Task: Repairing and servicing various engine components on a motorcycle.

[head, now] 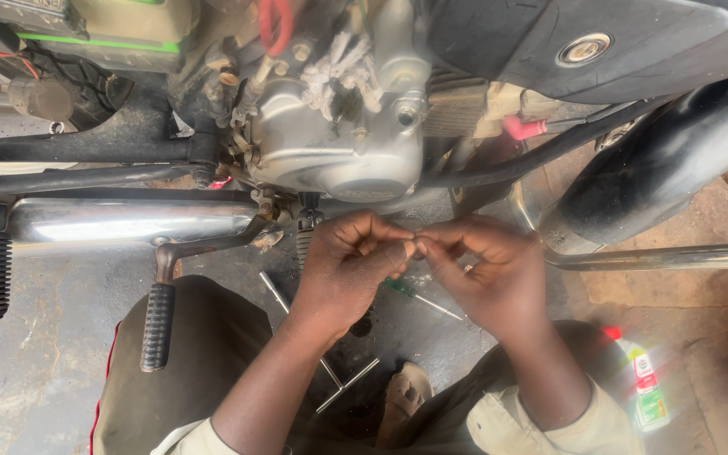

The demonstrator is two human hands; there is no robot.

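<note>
Head view, looking down at two hands close together, just in front of the engine (339,135) of a motorbike. Left hand (349,263) and right hand (492,271) meeting fingertip to fingertip in the middle. Both grips pinched tight on one tiny thing (415,247) between thumbs and first fingers. Too small to tell what. Other fingers curled in.

Tiny thing right at the spot where the two grips touch, so equally near to both hands. Lying across, left to right, from one pinch to the other, as far as can be seen. Held up in the air, above the floor (52,371), not resting on anything.

Straight under the hands, on the floor: a small screwdriver (408,290) with a green handle, its thin metal end pointing right and near. A bit nearer, a metal T-shaped tool (340,381), partly hidden by the left arm.

Not much room. Engine just beyond the fingertips, shiny pipe (128,221) far left, kick lever (159,324) with black rubber near left, knees on both sides. Plastic bottle (646,389) near right, well apart from the hands.
</note>
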